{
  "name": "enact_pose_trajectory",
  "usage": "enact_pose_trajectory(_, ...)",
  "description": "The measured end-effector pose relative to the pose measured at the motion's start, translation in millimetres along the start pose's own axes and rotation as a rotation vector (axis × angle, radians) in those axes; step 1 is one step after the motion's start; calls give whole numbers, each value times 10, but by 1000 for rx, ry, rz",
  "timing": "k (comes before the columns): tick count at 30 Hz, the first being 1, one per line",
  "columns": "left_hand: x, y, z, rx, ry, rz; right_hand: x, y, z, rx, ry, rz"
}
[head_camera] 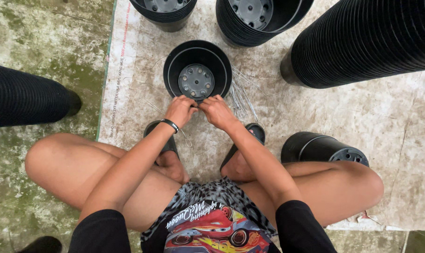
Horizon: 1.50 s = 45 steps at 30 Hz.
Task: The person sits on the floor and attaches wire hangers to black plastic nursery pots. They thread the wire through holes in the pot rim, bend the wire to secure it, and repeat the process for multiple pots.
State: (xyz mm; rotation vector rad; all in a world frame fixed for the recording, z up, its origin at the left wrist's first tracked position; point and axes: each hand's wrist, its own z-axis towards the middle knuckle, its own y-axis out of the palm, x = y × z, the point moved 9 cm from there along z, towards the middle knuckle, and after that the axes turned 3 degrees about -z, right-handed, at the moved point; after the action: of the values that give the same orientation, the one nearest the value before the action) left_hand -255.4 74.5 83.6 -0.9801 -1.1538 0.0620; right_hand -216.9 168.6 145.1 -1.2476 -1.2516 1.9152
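Head view: your left hand [179, 110] and right hand [216, 111] pinch the near rim of a round black plastic pot [197, 70], fingers closed, on a stained pale mat [371, 126] over mossy concrete [44, 42].

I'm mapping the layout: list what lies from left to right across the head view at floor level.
Lying stack of black pots → left hand → right hand → bundle of wires → overturned black pot; the open black pot sits above both hands.

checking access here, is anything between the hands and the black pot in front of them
Nothing visible. The left hand and right hand are both already at the near rim of the black pot. The bundle of wires lies off to its right.
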Motion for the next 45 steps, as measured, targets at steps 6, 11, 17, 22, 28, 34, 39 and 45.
enact_pose_trajectory(6,62,-43,-3,56,51,8,11,-20,30,8,3,-9)
enact_pose_trajectory(11,136,-60,-26,102,128,-11,39,-44,31,16,13,11)
enact_pose_trajectory(17,188,-87,-41,196,188,-63,95,-42,15,2,26,27)
enact_pose_trajectory(22,301,-244,17,221,197,-68,125,-152,69,8,19,61)
enact_pose_trajectory(28,433,-505,36,186,92,-171,130,-403,136,-173,33,185)
enact_pose_trajectory(34,444,-370,75,49,-90,-387,211,-434,59,-372,197,376)
enact_pose_trajectory(39,421,-311,116,6,-163,-396,298,-510,165,-88,202,651)
enact_pose_trajectory(45,378,-328,117,33,-149,-411,473,-263,125,-57,386,755)
